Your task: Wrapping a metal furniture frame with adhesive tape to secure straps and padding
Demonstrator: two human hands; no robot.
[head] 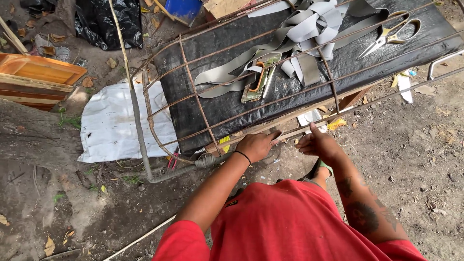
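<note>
Rod [295, 131] pinched at six o'clock of the frame [193, 96] by left fingers [270, 140], right fingers [309, 140] loosely curled beside; best steadied low.

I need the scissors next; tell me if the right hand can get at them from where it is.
Probably, with a stretch. The scissors lie uncovered on the black board, but metal bars cross just above them, and the right hand is at the near edge, so it must reach between the bars.

Worktop: a long bench padded in black sheet [203, 104] is standing on bare dirt ground [411, 140].
On it: tangled grey webbing straps [309, 29], metal scissors [392, 35] and an orange-handled flat tool [258, 77] are lying beneath a rusty wire frame [186, 63].
</note>
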